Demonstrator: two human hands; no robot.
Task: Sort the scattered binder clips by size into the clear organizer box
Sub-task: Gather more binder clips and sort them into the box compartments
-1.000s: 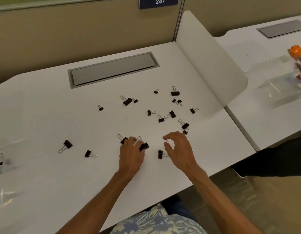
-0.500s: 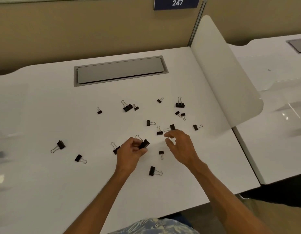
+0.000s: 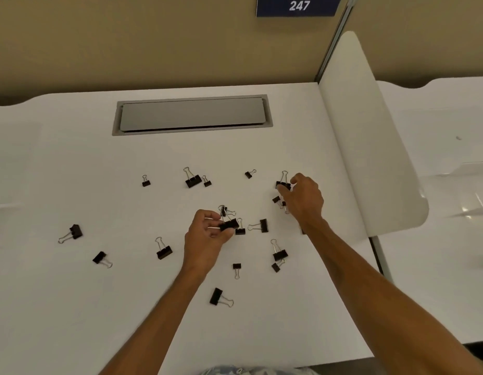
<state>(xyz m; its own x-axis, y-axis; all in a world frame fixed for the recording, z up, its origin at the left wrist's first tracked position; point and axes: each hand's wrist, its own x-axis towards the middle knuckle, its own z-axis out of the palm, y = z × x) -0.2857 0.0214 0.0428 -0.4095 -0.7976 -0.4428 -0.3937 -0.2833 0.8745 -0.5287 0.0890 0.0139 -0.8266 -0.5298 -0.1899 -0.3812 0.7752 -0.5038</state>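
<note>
Reaching farther than before, right hand (image 3: pixel 302 198) pinching the far clip (image 3: pixel 283 183).

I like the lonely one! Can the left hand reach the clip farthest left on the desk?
Probably yes: mostly bare desk lies between the left hand and the far-left clip. But its grip holds a large clip, so picking up another may be awkward.
</note>
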